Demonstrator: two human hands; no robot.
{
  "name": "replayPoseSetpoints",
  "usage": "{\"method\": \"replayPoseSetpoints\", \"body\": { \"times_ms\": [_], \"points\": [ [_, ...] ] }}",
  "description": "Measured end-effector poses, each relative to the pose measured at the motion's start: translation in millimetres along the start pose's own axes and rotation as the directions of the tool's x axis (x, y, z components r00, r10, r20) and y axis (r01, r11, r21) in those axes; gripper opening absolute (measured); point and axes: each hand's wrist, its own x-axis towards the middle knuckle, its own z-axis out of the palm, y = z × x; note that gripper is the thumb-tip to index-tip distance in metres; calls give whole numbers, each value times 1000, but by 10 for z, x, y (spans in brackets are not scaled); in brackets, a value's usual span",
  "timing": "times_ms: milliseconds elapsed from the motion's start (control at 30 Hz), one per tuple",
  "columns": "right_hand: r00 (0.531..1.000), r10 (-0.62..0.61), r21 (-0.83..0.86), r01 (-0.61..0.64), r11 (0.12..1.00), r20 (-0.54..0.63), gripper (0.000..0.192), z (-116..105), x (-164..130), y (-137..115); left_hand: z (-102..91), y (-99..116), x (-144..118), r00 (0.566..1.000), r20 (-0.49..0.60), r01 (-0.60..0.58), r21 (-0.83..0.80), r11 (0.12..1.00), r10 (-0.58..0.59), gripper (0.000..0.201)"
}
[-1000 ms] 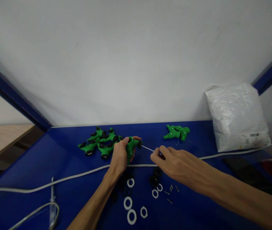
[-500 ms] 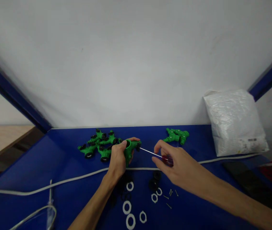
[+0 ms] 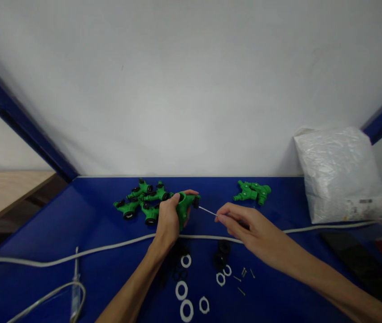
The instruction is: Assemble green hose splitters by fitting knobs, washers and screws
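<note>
My left hand (image 3: 168, 219) is wrapped round a green plastic hose splitter (image 3: 184, 210), whose black-tipped arm points right. In my right hand (image 3: 246, 222) is a screwdriver (image 3: 208, 211), its handle hidden by the curled fingers. The thin metal shaft reaches left, its tip close to the black piece (image 3: 196, 202) on the splitter; whether they touch I cannot tell. Several more green splitters with black parts (image 3: 129, 208) lie just left of my left hand. Beyond my right hand rest a few green splitter bodies (image 3: 247, 192).
White rings (image 3: 182, 290), black round parts (image 3: 220, 259) and small screws (image 3: 241, 290) lie on the blue table (image 3: 110, 291) nearer me. A white cable (image 3: 116, 245) crosses it. Another screwdriver (image 3: 76, 287) lies at left, a plastic-wrapped package (image 3: 342, 175) at right by the wall.
My right hand's fingers have closed further round the screwdriver, covering the handle that showed red before. The left hand keeps hold of the splitter. The whole view has shifted slightly.
</note>
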Motion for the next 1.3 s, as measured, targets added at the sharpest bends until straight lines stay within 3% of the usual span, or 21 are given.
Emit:
{"method": "replayPoseSetpoints", "body": {
  "times_ms": [133, 200, 300, 433, 633, 800, 867, 1033, 1300],
  "points": [
    [993, -108, -121, 112, 986, 41, 19, 307, -58, 139, 3, 30, 93, 996, 11, 91, -217, 972, -91, 59],
    [992, -104, -184, 115, 976, 69, 9, 515, -54, 150, 3, 28, 120, 988, 42, 154, -286, 946, -148, 58],
    [992, -84, -295, 108, 949, 94, 27, 782, 22, 121, 0, 22, 128, 983, 64, 183, -333, 925, -172, 58],
    [981, -115, -358, 165, 919, 157, 25, 954, 160, 121, -2, 30, 113, 979, 100, 200, -357, 912, -175, 63],
    [976, -137, -290, 183, 939, 172, 24, 855, 196, 194, -10, 26, 118, 974, 125, 224, -441, 869, -187, 61],
    [987, -159, -88, 157, 984, -21, 11, 538, 270, 131, -9, 24, 95, 975, 143, 220, -472, 854, -171, 62],
    [973, -183, 6, 186, 983, -143, 16, 466, 319, 111, 9, 29, 74, 977, 142, 208, -467, 859, -159, 62],
    [944, -159, 224, 228, 948, -290, 25, 531, 391, 162, 65, 27, 33, 976, 117, 215, -429, 877, -182, 63],
    [919, -171, 316, 291, 903, -356, 13, 566, 347, 153, 128, -30, -8, 971, 105, 238, -364, 900, -214, 68]
  ]
}}
